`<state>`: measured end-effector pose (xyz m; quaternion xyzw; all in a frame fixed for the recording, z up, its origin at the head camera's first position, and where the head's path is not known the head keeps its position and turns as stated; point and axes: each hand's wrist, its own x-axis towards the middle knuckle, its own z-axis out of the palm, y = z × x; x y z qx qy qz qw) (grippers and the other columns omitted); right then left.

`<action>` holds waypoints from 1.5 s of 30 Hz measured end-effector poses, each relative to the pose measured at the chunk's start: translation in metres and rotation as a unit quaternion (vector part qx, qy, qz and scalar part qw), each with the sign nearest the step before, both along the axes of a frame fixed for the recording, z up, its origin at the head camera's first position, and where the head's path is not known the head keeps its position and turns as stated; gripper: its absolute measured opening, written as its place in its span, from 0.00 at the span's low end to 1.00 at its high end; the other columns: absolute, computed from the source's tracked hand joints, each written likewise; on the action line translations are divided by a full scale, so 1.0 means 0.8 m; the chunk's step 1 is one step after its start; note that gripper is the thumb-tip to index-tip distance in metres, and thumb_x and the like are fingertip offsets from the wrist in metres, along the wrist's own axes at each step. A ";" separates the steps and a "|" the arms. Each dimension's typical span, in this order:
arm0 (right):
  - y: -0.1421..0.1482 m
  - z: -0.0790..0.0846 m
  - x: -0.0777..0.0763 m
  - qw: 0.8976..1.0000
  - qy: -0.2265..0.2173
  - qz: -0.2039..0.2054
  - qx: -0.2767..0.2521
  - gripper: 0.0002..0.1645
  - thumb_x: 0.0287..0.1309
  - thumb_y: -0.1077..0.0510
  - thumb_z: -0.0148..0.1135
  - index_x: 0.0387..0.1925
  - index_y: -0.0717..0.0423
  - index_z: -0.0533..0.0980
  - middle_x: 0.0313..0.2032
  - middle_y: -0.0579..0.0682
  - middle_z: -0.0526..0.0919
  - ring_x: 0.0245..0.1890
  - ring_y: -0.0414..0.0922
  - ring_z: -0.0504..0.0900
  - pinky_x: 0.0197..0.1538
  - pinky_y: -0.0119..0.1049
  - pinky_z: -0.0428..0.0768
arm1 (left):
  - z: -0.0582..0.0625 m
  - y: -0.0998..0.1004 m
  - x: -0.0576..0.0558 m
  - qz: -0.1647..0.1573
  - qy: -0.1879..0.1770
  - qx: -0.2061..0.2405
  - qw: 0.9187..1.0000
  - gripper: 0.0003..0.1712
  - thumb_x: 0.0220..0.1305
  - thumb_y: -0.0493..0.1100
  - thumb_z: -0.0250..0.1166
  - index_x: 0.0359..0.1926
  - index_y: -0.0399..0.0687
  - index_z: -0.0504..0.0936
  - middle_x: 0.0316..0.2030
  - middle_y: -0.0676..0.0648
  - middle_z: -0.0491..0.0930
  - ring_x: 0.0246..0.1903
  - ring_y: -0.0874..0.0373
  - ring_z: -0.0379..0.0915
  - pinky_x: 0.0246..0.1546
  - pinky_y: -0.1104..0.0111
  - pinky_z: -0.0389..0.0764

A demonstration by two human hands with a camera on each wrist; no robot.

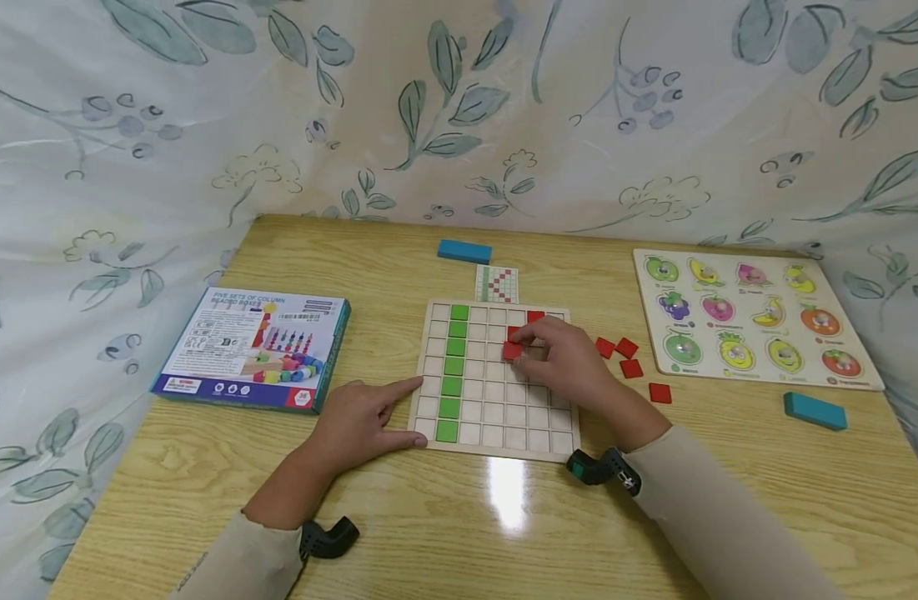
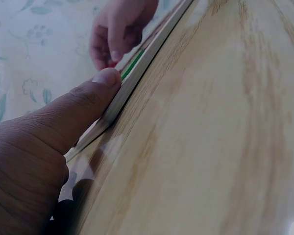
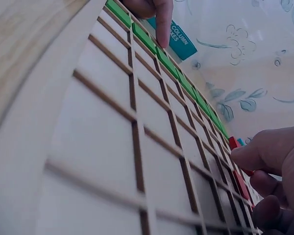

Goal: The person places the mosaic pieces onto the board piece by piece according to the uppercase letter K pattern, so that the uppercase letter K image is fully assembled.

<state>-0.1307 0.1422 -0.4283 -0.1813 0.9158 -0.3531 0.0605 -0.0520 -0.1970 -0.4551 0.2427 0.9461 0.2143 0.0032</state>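
Note:
A square wooden grid board [image 1: 496,454] lies on the table, with a column of green tiles [image 1: 453,365] down its left side. My right hand [image 1: 567,362] is over the board's upper right, pinching a red square tile [image 1: 512,351] between thumb and fingers. Another red tile [image 1: 535,317] sits in the top row, partly covered by that hand. My left hand [image 1: 357,425] rests at the board's left edge, index finger and thumb stretched out against the frame. In the left wrist view, the left thumb [image 2: 95,90] lies on the board's rim.
Several loose red tiles [image 1: 631,368] lie right of the board. A small pattern card [image 1: 496,284] and a blue block [image 1: 464,251] are behind it. A boxed bead set [image 1: 252,350] stands left; a fruit puzzle board [image 1: 759,317] and a teal block [image 1: 815,411] lie right.

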 end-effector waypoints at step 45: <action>-0.021 -0.008 0.009 0.999 -0.001 -0.026 -0.022 0.17 0.62 0.56 0.77 0.53 0.48 0.89 0.50 0.47 0.85 0.40 0.48 0.76 0.44 0.44 0.75 | -0.003 0.000 0.001 0.008 -0.012 -0.001 1.000 0.49 0.54 0.73 0.77 0.73 0.59 0.81 0.16 0.64 0.59 0.19 0.66 0.49 0.31 0.65 0.60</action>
